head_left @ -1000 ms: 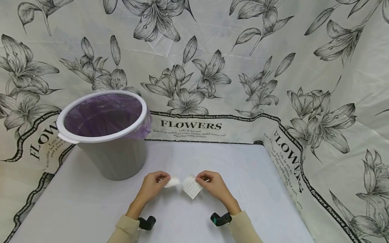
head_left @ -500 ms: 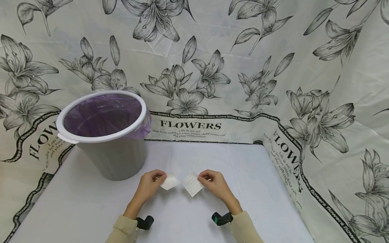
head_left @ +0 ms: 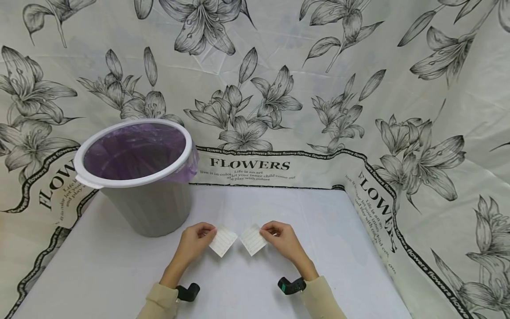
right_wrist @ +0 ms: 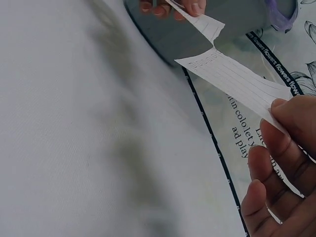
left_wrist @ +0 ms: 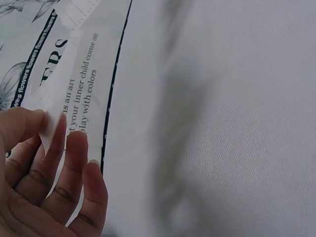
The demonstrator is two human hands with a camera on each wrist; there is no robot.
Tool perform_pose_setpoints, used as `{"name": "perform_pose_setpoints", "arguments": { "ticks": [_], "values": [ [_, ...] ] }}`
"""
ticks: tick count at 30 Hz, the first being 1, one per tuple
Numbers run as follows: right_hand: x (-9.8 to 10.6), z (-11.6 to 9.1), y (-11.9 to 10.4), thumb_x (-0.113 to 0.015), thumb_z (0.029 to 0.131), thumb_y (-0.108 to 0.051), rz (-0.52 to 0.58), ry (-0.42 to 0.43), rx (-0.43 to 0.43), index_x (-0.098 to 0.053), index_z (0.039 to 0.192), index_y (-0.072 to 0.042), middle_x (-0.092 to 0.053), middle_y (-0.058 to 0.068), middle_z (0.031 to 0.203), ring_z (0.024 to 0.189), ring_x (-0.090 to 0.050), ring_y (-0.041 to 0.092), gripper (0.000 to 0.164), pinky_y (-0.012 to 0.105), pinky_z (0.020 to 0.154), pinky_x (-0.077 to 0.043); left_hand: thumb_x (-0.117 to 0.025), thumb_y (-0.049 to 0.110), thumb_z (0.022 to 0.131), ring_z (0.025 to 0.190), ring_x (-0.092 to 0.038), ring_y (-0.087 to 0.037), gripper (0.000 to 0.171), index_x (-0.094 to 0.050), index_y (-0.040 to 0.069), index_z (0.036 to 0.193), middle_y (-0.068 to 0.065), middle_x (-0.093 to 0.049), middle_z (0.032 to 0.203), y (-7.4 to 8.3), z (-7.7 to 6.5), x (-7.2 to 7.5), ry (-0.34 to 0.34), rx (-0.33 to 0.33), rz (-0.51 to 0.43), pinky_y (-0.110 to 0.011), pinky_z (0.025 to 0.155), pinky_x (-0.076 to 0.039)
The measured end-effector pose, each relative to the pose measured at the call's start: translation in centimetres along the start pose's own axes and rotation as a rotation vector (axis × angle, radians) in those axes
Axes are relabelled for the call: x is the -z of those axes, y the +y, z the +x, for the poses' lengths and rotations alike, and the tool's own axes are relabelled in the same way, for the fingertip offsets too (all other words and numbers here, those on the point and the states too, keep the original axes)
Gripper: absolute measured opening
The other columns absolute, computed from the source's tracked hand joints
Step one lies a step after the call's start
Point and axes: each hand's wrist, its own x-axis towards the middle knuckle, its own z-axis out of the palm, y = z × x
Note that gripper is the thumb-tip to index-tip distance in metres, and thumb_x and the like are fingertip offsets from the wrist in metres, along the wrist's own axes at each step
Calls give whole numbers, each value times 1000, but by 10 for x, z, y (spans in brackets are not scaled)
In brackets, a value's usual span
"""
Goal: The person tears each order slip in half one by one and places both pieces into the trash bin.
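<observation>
Two small pieces of white lined paper are held up above the table in the head view. My left hand (head_left: 195,243) pinches the left piece (head_left: 223,242) between thumb and forefinger. With thumb and forefinger, my right hand (head_left: 283,240) pinches the right piece (head_left: 253,240). Their inner corners meet or almost meet; in the right wrist view the left paper piece (right_wrist: 210,27) and right paper piece (right_wrist: 232,74) come together at a narrow point. I cannot tell whether they are still joined there. The left wrist view shows the left paper piece (left_wrist: 52,106) nearly edge-on.
A grey trash bin (head_left: 149,210) with a white rim and a purple liner bag (head_left: 135,146) stands at the back left. The white tabletop (head_left: 239,288) is bordered by a flower-printed cloth (head_left: 247,168). Each wrist wears a black camera.
My left hand has moved slightly left. Its paper piece has turned from partly edge-on to facing the head camera. The right hand has shifted a little up and right with its piece.
</observation>
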Motion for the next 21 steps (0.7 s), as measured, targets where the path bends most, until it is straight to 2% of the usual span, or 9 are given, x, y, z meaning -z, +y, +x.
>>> {"name": "perform_pose_setpoints", "arguments": {
  "ticks": [11, 21],
  "values": [
    [0, 2, -3, -74, 95, -11, -33, 52, -8, -78, 99, -11, -75, -1, 89, 79, -64, 10, 6, 24, 73, -53, -76, 13, 93, 77, -65, -12, 12, -76, 2, 99, -5, -74, 87, -1, 1, 6, -1, 25, -11, -21, 65, -53],
    [4, 5, -4, -74, 95, -11, -30, 80, -8, -78, 100, -9, -75, 3, 91, 82, -64, 11, 7, 23, 74, -53, -75, 15, 94, 79, -65, -13, 13, -76, 3, 100, -6, -75, 89, 3, 1, 14, 18, 24, 0, -21, 68, -53]
  ]
}}
